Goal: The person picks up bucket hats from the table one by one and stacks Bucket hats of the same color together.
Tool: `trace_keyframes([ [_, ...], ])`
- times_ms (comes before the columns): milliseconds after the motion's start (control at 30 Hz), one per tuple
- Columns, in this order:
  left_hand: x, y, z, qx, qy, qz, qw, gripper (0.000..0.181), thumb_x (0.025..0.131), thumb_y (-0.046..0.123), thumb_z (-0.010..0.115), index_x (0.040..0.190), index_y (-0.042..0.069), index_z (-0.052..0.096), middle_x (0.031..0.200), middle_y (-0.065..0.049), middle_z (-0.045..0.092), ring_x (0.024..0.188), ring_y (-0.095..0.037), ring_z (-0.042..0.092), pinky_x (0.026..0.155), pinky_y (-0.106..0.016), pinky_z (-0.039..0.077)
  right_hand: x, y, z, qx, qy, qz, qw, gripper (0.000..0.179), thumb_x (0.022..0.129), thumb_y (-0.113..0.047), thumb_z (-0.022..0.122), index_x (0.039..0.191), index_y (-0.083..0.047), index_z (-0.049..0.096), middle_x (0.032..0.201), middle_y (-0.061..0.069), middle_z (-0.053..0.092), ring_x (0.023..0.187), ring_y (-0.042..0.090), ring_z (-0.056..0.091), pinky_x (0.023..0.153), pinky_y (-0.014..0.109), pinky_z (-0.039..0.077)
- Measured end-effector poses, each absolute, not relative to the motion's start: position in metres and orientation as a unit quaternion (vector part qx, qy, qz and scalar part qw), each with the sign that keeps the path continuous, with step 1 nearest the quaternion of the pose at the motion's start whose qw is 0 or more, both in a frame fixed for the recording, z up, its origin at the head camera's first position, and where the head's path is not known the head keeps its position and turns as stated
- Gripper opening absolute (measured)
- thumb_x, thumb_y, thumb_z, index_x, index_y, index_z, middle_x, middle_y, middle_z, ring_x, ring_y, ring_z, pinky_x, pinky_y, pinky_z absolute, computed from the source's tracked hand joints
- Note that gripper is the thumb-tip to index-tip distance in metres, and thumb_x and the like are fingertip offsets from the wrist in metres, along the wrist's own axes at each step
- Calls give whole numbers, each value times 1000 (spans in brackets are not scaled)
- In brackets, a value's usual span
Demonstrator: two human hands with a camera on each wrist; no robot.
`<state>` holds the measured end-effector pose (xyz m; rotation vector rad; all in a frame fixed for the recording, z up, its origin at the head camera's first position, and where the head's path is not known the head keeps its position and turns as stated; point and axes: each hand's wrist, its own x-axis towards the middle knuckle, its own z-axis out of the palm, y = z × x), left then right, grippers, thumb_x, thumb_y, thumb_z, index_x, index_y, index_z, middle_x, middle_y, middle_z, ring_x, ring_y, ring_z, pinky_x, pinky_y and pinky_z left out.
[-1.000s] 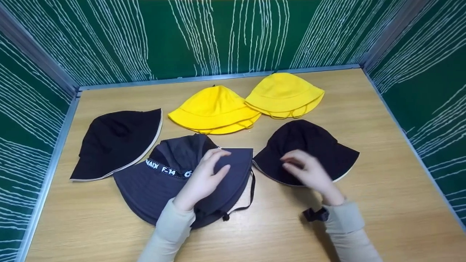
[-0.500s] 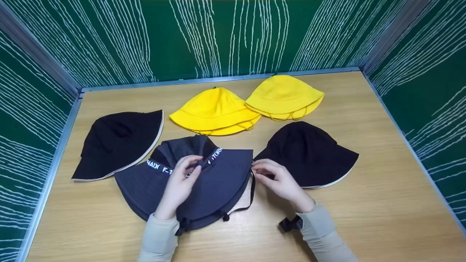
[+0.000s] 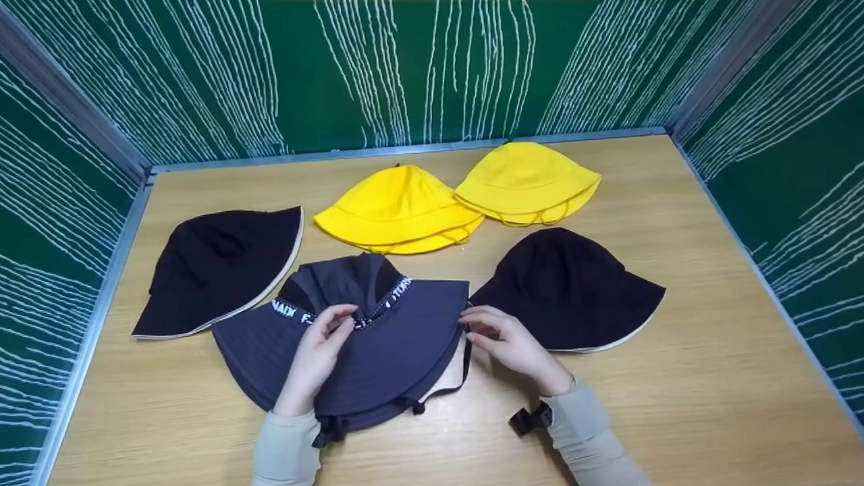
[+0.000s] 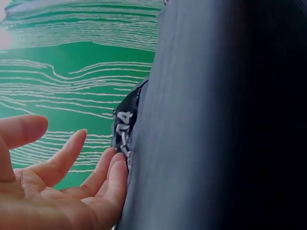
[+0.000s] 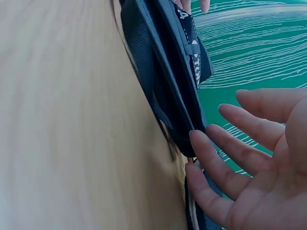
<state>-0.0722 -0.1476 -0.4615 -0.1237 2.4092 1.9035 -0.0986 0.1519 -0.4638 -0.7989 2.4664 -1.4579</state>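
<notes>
A dark grey wide-brimmed sun hat (image 3: pixel 398 358) lies front centre, with a lettered band (image 3: pixel 398 291) round its crown and a black chin cord (image 3: pixel 466 368) at its right. My left hand (image 3: pixel 316 361) is over its brim, fingers loosely bent, with nothing between thumb and fingers. In the left wrist view, the lower fingertips of the left hand (image 4: pixel 72 187) rest on or very near the hat (image 4: pixel 177 124) by the band. My right hand (image 3: pixel 509 344) is by the brim's right corner. The right wrist view shows its fingers (image 5: pixel 211 160) spread, a fingertip at the brim edge.
A black bucket hat (image 3: pixel 216 270) with pale edging lies at left, and another black hat (image 3: pixel 574 290) at right. Behind them, two yellow hats (image 3: pixel 398 206) (image 3: pixel 530 179) overlap slightly. Green walls with white lines (image 3: pixel 432 74) border the wooden table (image 3: pixel 729 378).
Both hands have moved left and slightly nearer the person. My right hand has come from above the right black hat to the grey hat's corner. The hats stay in place.
</notes>
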Motion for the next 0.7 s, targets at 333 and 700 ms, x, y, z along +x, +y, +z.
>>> trace_keyframes([
  [333, -69, -205, -428, -118, 699, 705, -29, 18, 97, 6, 47, 109, 2, 60, 107, 1, 61, 100, -2, 56, 90, -21, 47, -98, 153, -464, -262, 827, -490, 86, 23, 87, 8, 58, 109, 14, 61, 118, 29, 58, 102, 41, 60, 86, 45, 52],
  [700, -87, -300, -433, -318, 665, 670, -85, 12, 97, 17, 47, 109, 21, 50, 108, 17, 43, 90, 2, 38, 77, -14, 35, -96, 153, -469, -246, 822, -504, 97, 22, 88, 7, 57, 108, 13, 62, 120, 28, 57, 106, 39, 59, 91, 47, 49],
])
